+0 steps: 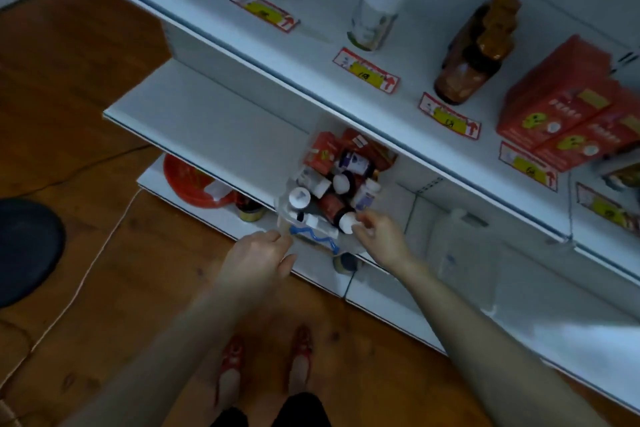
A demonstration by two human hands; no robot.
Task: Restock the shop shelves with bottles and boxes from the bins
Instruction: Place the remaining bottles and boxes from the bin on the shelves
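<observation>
We observe a clear bin (286, 209) set on the lower shelf (207, 118), tucked partly under the upper shelf (311, 55). It is packed with small bottles and red cartons lying at mixed angles. A blue handle (313, 236) runs along its near rim.

The right hand (377, 236) is at the bin's near right corner. Its thumb and fingers pinch the white cap of a dark bottle (333, 209), which lies tilted among the other stock, inside the bin.

The left hand (256, 256) is at the near left corner, its fingertips just beside the end of the blue handle. We cannot tell whether it grips the handle or merely touches it, as the fingers are blurred.

On the upper shelf, left to right, stand a white-capped bottle (375, 14), a row of amber bottles (474, 55) and stacked red boxes (561, 104), each behind a price label (367, 71).

Below the bin's shelf we note a red basket (190, 180) to the left and a white jug (460, 246) to the right
</observation>
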